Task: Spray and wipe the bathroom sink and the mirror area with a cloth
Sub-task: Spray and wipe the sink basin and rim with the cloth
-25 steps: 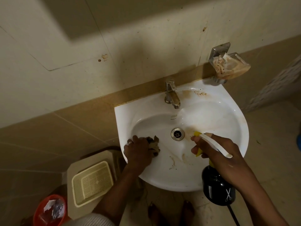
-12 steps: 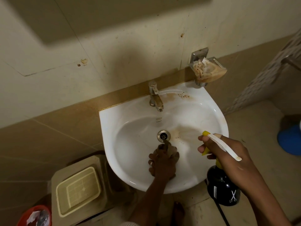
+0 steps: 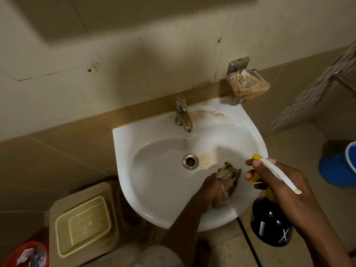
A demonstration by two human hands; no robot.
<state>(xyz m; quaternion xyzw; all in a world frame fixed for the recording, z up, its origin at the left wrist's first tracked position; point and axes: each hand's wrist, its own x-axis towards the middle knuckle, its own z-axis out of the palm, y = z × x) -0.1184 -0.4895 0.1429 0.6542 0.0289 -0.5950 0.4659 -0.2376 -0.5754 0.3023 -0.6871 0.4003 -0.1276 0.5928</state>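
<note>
the left hand (image 3: pixel 210 191) is gripping a crumpled brown cloth (image 3: pixel 228 180), its grip curled round it, pressing it on the lower right wall of the white sink (image 3: pixel 154 189), right of the drain (image 3: pixel 190 161) and a brown stain. the right hand (image 3: pixel 277 182) is holding a black spray bottle (image 3: pixel 269 224) over the sink's right rim, grip wrapped around its neck with fingers at the yellow trigger, nozzle pointing into the bowl. a tap (image 3: pixel 183 114) is standing at the back rim
</note>
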